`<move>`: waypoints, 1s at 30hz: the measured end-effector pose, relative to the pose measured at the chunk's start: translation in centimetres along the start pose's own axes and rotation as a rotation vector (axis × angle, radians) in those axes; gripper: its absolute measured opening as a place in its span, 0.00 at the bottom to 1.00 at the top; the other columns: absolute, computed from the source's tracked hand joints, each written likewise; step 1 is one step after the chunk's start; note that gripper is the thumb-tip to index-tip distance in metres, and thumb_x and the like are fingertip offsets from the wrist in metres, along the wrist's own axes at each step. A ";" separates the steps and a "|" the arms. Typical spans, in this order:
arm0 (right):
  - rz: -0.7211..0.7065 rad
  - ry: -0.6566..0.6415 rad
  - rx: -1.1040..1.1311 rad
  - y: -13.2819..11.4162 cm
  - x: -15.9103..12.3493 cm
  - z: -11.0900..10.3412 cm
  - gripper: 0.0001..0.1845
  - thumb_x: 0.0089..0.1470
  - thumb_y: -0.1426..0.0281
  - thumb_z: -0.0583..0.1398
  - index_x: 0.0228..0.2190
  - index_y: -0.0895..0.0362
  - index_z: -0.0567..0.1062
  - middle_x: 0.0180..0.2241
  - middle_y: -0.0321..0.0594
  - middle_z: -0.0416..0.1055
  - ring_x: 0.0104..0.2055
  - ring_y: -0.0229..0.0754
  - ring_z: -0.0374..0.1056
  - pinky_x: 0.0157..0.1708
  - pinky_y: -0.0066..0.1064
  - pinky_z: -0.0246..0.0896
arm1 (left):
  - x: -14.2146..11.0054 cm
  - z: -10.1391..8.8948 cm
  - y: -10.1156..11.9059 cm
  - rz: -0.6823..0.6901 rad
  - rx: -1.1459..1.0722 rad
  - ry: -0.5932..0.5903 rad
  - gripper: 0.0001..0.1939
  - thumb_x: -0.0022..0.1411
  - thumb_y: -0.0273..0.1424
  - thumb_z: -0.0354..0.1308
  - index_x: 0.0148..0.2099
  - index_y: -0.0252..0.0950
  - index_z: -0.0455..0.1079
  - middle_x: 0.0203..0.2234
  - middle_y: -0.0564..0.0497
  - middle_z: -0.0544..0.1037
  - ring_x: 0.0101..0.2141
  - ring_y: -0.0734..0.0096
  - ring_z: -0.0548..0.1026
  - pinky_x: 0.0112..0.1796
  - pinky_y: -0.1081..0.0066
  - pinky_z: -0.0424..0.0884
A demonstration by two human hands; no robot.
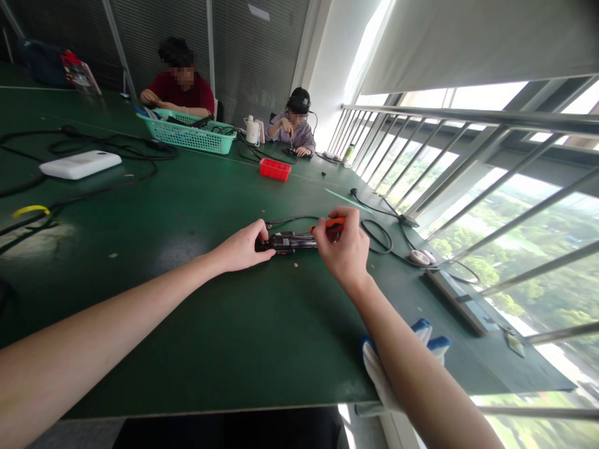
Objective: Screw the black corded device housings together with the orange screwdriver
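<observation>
Black device (283, 242) on green table (210, 349); orange tool (335, 224) adjacent.

A metal railing (468, 115) lines bright windows (510, 231) beside the green table (224, 349).

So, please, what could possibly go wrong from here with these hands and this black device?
The orange tool in the right hand might slip along the black device toward the bare left hand.
The looped cable beside the right hand could snag.
The white and blue glove lies near the table edge; the right arm might push it off.
</observation>
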State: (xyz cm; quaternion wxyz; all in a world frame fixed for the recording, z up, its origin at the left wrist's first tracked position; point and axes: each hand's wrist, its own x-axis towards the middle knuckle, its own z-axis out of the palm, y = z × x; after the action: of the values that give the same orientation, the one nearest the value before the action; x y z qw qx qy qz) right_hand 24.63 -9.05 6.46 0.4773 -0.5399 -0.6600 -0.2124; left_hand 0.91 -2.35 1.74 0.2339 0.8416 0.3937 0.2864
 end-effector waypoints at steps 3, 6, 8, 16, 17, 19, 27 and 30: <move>-0.033 -0.024 -0.040 0.1 -0.1 0.3 0.09 0.60 0.64 0.59 0.41 0.53 0.67 0.25 0.32 0.72 0.25 0.41 0.69 0.28 0.31 0.60 | 0.0 0.0 0.0 0.002 -0.008 0.006 0.16 0.58 0.40 0.63 0.40 0.42 0.60 0.37 0.52 0.74 0.34 0.63 0.73 0.34 0.66 0.65; -0.050 -0.047 -0.016 -0.2 -0.1 0.2 0.11 0.59 0.65 0.60 0.43 0.53 0.67 0.26 0.33 0.73 0.27 0.42 0.70 0.31 0.33 0.63 | 0.0 0.1 0.0 0.000 -0.019 0.015 0.15 0.58 0.41 0.63 0.40 0.42 0.61 0.37 0.52 0.74 0.35 0.63 0.73 0.35 0.66 0.65; -0.072 -0.062 0.034 -0.4 0.0 0.0 0.17 0.56 0.67 0.61 0.47 0.53 0.66 0.32 0.37 0.76 0.32 0.44 0.73 0.36 0.35 0.66 | 0.0 0.1 0.0 0.003 -0.013 0.014 0.16 0.58 0.41 0.63 0.40 0.41 0.60 0.37 0.52 0.74 0.34 0.64 0.73 0.34 0.66 0.65; -0.075 -0.063 0.058 -0.3 -0.1 -0.1 0.11 0.61 0.64 0.60 0.44 0.52 0.67 0.29 0.34 0.73 0.29 0.41 0.71 0.33 0.33 0.66 | -0.1 0.0 0.0 0.004 -0.006 0.009 0.16 0.59 0.41 0.63 0.40 0.41 0.60 0.37 0.52 0.73 0.34 0.64 0.73 0.35 0.66 0.65; -0.093 -0.054 0.105 -0.3 -0.3 -0.1 0.12 0.61 0.64 0.60 0.44 0.53 0.66 0.31 0.36 0.74 0.30 0.41 0.72 0.33 0.33 0.67 | -0.1 0.0 0.0 0.009 -0.004 0.010 0.16 0.58 0.41 0.63 0.40 0.41 0.60 0.36 0.52 0.73 0.34 0.64 0.72 0.35 0.66 0.65; -0.133 -0.049 0.201 -0.4 -0.7 0.0 0.14 0.61 0.64 0.61 0.45 0.53 0.65 0.36 0.39 0.75 0.33 0.41 0.73 0.33 0.32 0.69 | 0.0 0.0 0.0 0.014 -0.006 0.012 0.16 0.58 0.41 0.63 0.40 0.41 0.59 0.36 0.53 0.73 0.33 0.64 0.72 0.34 0.66 0.65; -0.252 -0.146 0.218 -2.1 -1.4 0.7 0.10 0.63 0.66 0.60 0.44 0.53 0.65 0.33 0.37 0.74 0.30 0.40 0.73 0.32 0.32 0.70 | 0.0 0.2 0.1 0.026 -0.017 0.026 0.16 0.58 0.41 0.63 0.40 0.42 0.60 0.34 0.53 0.72 0.32 0.65 0.71 0.33 0.67 0.65; -0.306 -0.151 0.213 -2.4 -1.3 0.5 0.09 0.64 0.67 0.60 0.44 0.52 0.65 0.34 0.38 0.75 0.32 0.40 0.73 0.33 0.33 0.70 | -0.1 0.2 0.3 0.019 -0.018 0.028 0.16 0.58 0.41 0.63 0.39 0.42 0.60 0.33 0.53 0.72 0.32 0.65 0.71 0.33 0.67 0.65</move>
State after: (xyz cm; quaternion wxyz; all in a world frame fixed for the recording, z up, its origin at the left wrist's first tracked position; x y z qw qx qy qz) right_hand 22.18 -10.04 5.69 0.4430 -0.3942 -0.7871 -0.1700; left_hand 1.14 -2.58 1.74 0.2333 0.8391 0.3863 0.3037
